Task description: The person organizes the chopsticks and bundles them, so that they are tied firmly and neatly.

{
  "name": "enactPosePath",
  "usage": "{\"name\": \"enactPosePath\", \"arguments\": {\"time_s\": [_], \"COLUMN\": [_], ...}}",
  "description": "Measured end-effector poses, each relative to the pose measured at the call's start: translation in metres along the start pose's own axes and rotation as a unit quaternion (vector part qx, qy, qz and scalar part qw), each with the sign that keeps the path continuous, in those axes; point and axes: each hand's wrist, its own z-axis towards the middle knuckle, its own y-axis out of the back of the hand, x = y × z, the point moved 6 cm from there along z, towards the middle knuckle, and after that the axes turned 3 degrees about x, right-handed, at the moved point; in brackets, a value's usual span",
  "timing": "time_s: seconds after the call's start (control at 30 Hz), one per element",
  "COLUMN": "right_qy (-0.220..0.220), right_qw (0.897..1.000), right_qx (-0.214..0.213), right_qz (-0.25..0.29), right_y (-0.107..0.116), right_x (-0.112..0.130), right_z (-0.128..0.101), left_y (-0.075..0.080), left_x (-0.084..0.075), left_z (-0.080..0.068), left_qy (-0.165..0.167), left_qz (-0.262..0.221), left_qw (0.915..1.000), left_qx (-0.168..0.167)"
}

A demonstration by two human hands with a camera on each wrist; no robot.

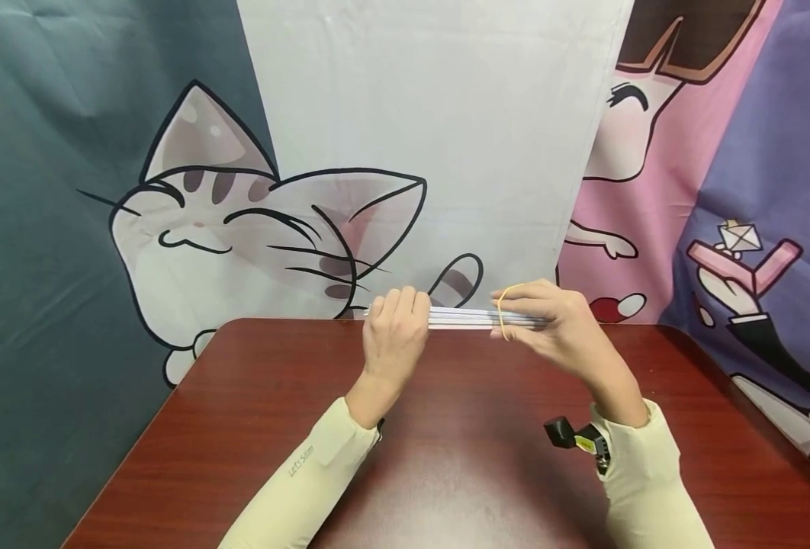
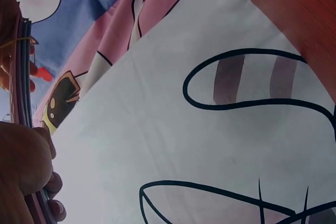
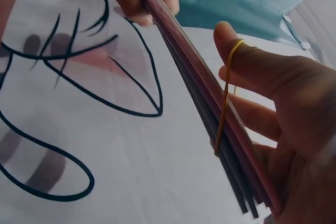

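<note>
Left hand fingers pinch one end of the flat stack of thin white sheets; right hand fingers grip the other end, its thumb stretching a thin yellow rubber band round it. Best keep the edges squared.

A dark red wooden table fills the lower frame; behind it hang cartoon cloths, a cat print at left.

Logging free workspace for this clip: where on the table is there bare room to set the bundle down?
The red-brown table shows bare wood left of the left hand, right of the right hand, and between the two sleeves. It is crowded only at the far edge, where both hands hold the bundle of flat sticks with the yellow rubber band.
</note>
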Motion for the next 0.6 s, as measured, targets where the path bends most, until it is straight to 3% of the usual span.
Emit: {"name": "enactPosePath", "arguments": {"time_s": [0.27, 0.5, 0.6], "right_qy": [0.019, 0.034, 0.043], "right_qw": [1.000, 0.994, 0.992], "right_qx": [-0.009, -0.020, -0.042], "right_qz": [0.004, 0.106, 0.114], "right_y": [-0.014, -0.008, -0.003], "right_x": [0.015, 0.019, 0.018], "right_z": [0.005, 0.005, 0.003], "left_y": [-0.003, -0.005, -0.005], "left_x": [0.002, 0.009, 0.012], "left_z": [-0.002, -0.002, -0.001], "left_qy": [0.001, 0.023, 0.028], "left_qz": [0.000, 0.008, 0.008], "left_qw": [1.0000, 0.9997, 0.9995], "left_qx": [-0.007, -0.009, -0.010]}}
